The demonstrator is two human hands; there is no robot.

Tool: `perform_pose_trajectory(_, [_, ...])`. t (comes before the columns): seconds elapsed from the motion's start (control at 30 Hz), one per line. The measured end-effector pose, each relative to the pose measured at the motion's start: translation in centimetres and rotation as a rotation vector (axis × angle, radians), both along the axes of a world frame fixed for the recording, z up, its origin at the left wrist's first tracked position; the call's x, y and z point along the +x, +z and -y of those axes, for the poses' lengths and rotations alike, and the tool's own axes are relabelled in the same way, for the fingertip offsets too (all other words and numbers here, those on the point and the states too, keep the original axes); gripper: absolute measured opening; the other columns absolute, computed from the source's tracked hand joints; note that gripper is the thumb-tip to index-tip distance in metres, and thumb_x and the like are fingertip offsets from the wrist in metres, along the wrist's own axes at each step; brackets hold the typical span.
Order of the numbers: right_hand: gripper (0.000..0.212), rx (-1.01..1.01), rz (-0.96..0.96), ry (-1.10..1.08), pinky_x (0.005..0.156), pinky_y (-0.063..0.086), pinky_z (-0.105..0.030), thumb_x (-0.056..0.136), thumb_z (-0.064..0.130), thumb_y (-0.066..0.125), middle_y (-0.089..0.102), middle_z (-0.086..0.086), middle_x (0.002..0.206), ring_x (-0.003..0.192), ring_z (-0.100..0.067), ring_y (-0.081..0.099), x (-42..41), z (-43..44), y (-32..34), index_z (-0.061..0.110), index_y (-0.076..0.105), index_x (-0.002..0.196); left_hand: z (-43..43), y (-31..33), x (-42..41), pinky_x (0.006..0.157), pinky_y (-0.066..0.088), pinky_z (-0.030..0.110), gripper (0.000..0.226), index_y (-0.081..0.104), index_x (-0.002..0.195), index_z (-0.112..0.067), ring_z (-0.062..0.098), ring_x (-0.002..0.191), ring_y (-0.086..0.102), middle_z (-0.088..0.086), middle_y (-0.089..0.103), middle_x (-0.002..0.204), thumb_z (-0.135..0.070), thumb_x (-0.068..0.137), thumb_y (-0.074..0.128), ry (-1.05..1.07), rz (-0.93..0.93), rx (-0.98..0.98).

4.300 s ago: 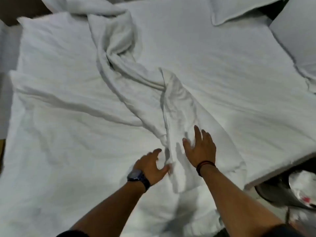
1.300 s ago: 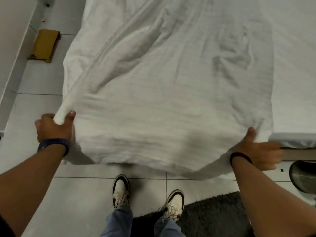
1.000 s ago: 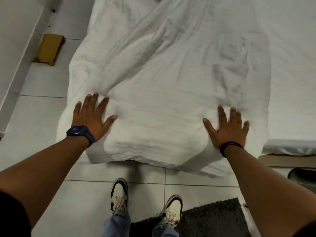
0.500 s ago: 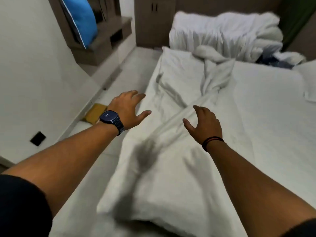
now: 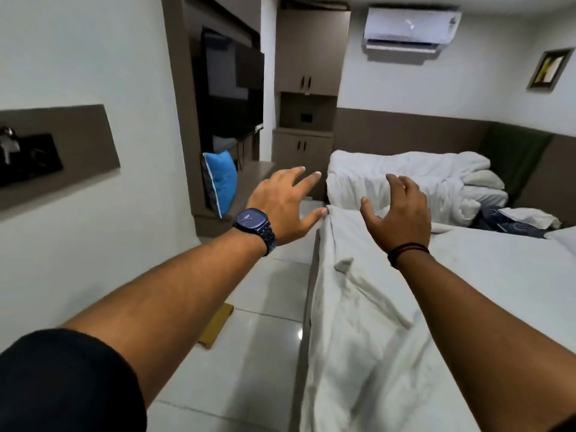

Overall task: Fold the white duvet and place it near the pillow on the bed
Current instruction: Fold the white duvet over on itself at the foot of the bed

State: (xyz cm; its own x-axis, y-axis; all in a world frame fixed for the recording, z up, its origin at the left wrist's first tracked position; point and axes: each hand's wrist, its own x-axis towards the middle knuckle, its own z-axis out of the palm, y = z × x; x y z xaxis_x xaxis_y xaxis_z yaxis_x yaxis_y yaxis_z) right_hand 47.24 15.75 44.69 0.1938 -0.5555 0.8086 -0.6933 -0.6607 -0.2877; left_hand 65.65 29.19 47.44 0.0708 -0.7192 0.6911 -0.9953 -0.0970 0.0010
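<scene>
The white duvet (image 5: 352,313) lies in a long rumpled strip along the left edge of the bed (image 5: 505,275), running away from me. Both my arms reach forward above its far end. My left hand (image 5: 285,202), with a dark watch on the wrist, hovers over the floor just left of the duvet's far corner, fingers spread and empty. My right hand (image 5: 397,215), a dark band on its wrist, hovers over the duvet's far end with fingers curled apart and nothing in it. A corner of a white pillow (image 5: 564,236) shows at the right edge.
A second bed with a heaped white duvet (image 5: 417,182) stands beyond. A blue cushion (image 5: 222,182) leans on a brown shelf unit at the left. A yellow flat object (image 5: 216,325) lies on the tiled floor (image 5: 249,353) beside the bed.
My head has lifted, so more of the room shows. Both hands have left the duvet's near end and stretched forward, open, toward its far end.
</scene>
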Motion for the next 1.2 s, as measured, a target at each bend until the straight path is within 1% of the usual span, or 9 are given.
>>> perform_pose_trajectory(0.1, [0.061,-0.104,-0.057,-0.061,0.089,0.044,-0.048,0.081,0.049,0.056,0.046,-0.017,0.136,0.118,-0.036,0.046,2.4,1.9,0.7,0.016,0.045,0.132,2.8,1.4,3.2,0.101,0.038,0.046,0.066,0.039,0.142,-0.025,0.029,0.131,0.039,0.011,0.042,0.146,-0.056,0.085,0.053,-0.009,-0.037,-0.051])
perform_pose_trajectory(0.2, [0.066,-0.148,-0.110,-0.099,0.091,0.042,-0.051,0.081,0.050,0.056,0.041,-0.018,0.140,0.122,-0.038,0.043,4.6,5.0,1.2,0.018,0.039,0.136,6.3,1.3,6.3,0.102,0.037,0.045,0.069,0.033,0.145,-0.027,0.029,0.134,0.035,0.011,0.036,0.149,-0.057,0.086,0.051,-0.004,-0.019,-0.042])
perform_pose_trajectory(0.37, [0.069,-0.148,-0.122,-0.131,0.093,0.041,-0.052,0.082,0.051,0.055,0.041,-0.020,0.142,0.126,-0.039,0.041,9.3,10.5,2.4,0.017,0.037,0.139,11.5,1.4,11.6,0.105,0.034,0.046,0.074,0.025,0.148,-0.029,0.030,0.136,0.032,0.011,0.030,0.152,-0.059,0.085,0.049,-0.016,0.144,0.049])
perform_pose_trajectory(0.53, [0.070,-0.107,-0.139,-0.133,0.096,0.039,-0.052,0.083,0.053,0.053,0.039,-0.018,0.144,0.130,-0.036,0.039,16.6,16.5,3.8,0.019,0.034,0.142,17.6,4.0,17.7,0.107,0.032,0.048,0.076,0.019,0.149,-0.031,0.032,0.138,0.028,0.011,0.025,0.155,-0.062,0.085,0.046,0.022,0.181,0.041])
perform_pose_trajectory(0.73, [0.070,-0.103,-0.178,-0.110,0.095,0.041,-0.051,0.083,0.054,0.052,0.041,-0.017,0.143,0.128,-0.035,0.041,25.9,25.3,3.5,0.020,0.034,0.141,27.2,3.3,26.5,0.108,0.030,0.048,0.075,0.022,0.148,-0.028,0.032,0.139,0.028,0.012,0.026,0.154,-0.061,0.085,0.047,0.005,0.186,0.009])
perform_pose_trajectory(0.8, [0.070,-0.103,-0.187,-0.127,0.096,0.041,-0.051,0.083,0.055,0.052,0.042,-0.017,0.143,0.129,-0.035,0.041,29.3,28.8,3.0,0.020,0.034,0.141,31.1,2.6,30.2,0.109,0.029,0.047,0.075,0.021,0.149,-0.027,0.031,0.139,0.028,0.012,0.026,0.154,-0.060,0.086,0.046,-0.015,0.208,0.016])
perform_pose_trajectory(0.9, [0.070,-0.094,-0.181,-0.164,0.097,0.041,-0.050,0.083,0.055,0.052,0.041,-0.017,0.143,0.130,-0.035,0.040,33.6,33.6,3.0,0.021,0.034,0.141,36.8,2.6,35.6,0.108,0.030,0.047,0.075,0.024,0.148,-0.025,0.031,0.138,0.029,0.012,0.028,0.154,-0.058,0.085,0.048,-0.046,0.163,-0.018])
perform_pose_trajectory(1.03, [0.069,-0.041,-0.169,-0.229,0.096,0.041,-0.051,0.083,0.054,0.053,0.044,-0.018,0.140,0.127,-0.036,0.042,38.0,40.6,3.2,0.019,0.036,0.140,45.2,3.3,41.3,0.107,0.031,0.046,0.074,0.026,0.148,-0.024,0.030,0.137,0.030,0.012,0.029,0.153,-0.055,0.086,0.051,-0.129,0.149,0.030])
perform_pose_trajectory(1.2, [0.066,0.041,-0.188,-0.281,0.090,0.044,-0.048,0.082,0.049,0.057,0.054,-0.017,0.129,0.117,-0.035,0.050,39.6,50.8,3.4,0.015,0.041,0.136,57.6,3.5,44.2,0.103,0.036,0.041,0.061,0.042,0.139,-0.021,0.026,0.129,0.042,0.007,0.045,0.143,-0.050,0.087,0.053,-0.256,0.052,0.060])
